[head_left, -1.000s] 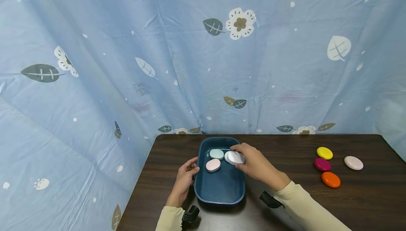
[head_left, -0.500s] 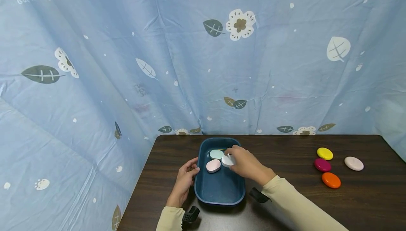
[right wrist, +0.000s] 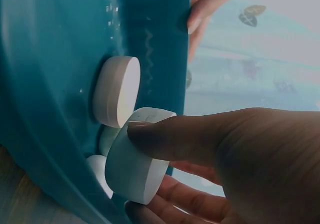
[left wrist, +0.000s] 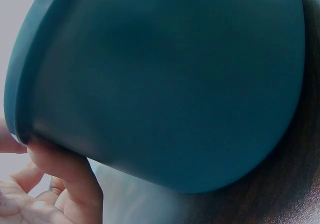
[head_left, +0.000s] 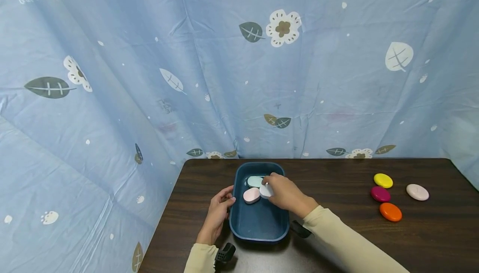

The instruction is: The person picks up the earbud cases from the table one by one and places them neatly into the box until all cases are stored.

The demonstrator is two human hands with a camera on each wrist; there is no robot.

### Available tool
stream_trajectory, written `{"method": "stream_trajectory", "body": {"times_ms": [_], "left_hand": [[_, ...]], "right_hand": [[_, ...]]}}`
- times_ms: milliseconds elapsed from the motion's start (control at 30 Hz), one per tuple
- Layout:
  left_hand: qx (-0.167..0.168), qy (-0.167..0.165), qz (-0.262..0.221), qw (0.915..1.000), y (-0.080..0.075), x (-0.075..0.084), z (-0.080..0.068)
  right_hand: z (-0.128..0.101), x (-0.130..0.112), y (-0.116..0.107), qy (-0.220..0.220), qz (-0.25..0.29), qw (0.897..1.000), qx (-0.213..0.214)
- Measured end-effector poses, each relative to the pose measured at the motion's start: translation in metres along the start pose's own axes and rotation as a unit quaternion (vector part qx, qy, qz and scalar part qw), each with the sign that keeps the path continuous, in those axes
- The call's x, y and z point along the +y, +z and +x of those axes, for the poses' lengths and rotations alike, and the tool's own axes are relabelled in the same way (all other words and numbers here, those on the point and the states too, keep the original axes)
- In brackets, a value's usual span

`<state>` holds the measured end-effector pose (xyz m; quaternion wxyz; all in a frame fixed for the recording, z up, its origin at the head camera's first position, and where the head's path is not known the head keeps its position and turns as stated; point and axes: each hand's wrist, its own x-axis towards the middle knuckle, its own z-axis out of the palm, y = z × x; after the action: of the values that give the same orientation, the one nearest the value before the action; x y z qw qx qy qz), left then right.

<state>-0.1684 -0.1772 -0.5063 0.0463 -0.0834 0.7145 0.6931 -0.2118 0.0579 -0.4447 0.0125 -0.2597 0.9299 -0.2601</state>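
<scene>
My left hand grips the left rim of a dark blue rectangular tub, thumb and finger pinching the edge in the left wrist view. Over the tub's far half, my right hand pinches a white oval soap bar between thumb and fingers, tilted in the right wrist view. Inside lie a pale pink soap bar and a pale green one, close to the held bar. Another white soap bar shows low in the tub in the right wrist view; the right hand hides it in the head view.
On the dark wooden table, to the right, lie a yellow oval piece, a magenta one, an orange one and a pale pink one. A blue patterned curtain hangs behind and at the left.
My right hand has moved left across the tub with the white soap bar, bringing it from the right wall to beside the pink and green bars. The left hand stays on the rim.
</scene>
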Motion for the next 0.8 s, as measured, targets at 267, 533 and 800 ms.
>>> {"method": "stream_trajectory", "body": {"times_ms": [267,533,800], "left_hand": [[0.0,0.002,0.0,1.0,0.0,-0.001,0.001],[-0.001,0.0,-0.002,1.0,0.001,0.0,0.002],[0.0,0.006,-0.001,1.0,0.001,0.002,-0.001]], "right_hand": [[-0.002,0.001,0.005,-0.019,-0.011,1.0,0.01],[-0.001,0.005,0.008,-0.013,-0.017,1.0,0.001],[-0.016,0.011,0.0,-0.011,0.004,0.999,0.042]]}}
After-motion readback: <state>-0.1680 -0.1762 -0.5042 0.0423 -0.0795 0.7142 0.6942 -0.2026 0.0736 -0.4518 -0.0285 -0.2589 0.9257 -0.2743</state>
